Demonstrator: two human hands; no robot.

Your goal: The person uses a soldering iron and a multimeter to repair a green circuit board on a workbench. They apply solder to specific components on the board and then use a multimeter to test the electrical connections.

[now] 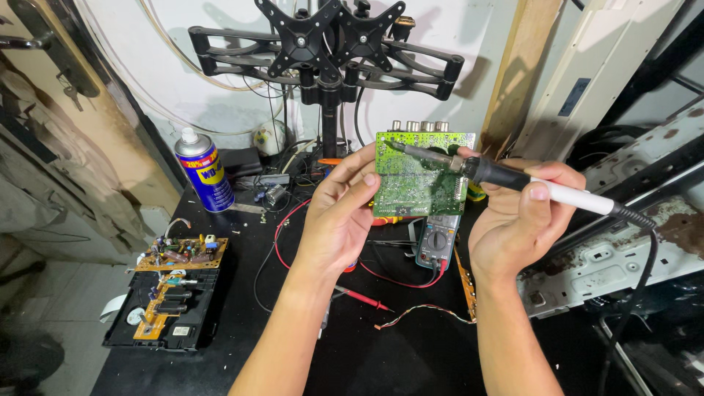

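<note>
Two hands busy: left hand (339, 220) pinches light, rigid green circuit board (418, 180) by edge; right hand (517, 220) grips soldering iron (506, 178) handle.

Green circuit board (418, 180) in left hand (341, 220), soldering iron (506, 180) in right hand (517, 220), tip seemingly touching it.

Circuit board (416, 180): green laminate, matt, dotted with dull silvery solder points; metal sockets along its top edge.
Soldering iron (506, 176): bare metal tip, black grip, probably rubber, smooth white plastic handle.
Spray can (206, 174): glossy painted metal, white plastic cap.
Multimeter (438, 242): matt grey-blue plastic casing.
Tabletop (411, 352): black, matt, lightly scuffed.
Monitor mount (326, 44): black metal, satin finish.
Panel (645, 242) at right: white painted metal, rusted and flaking.
</note>
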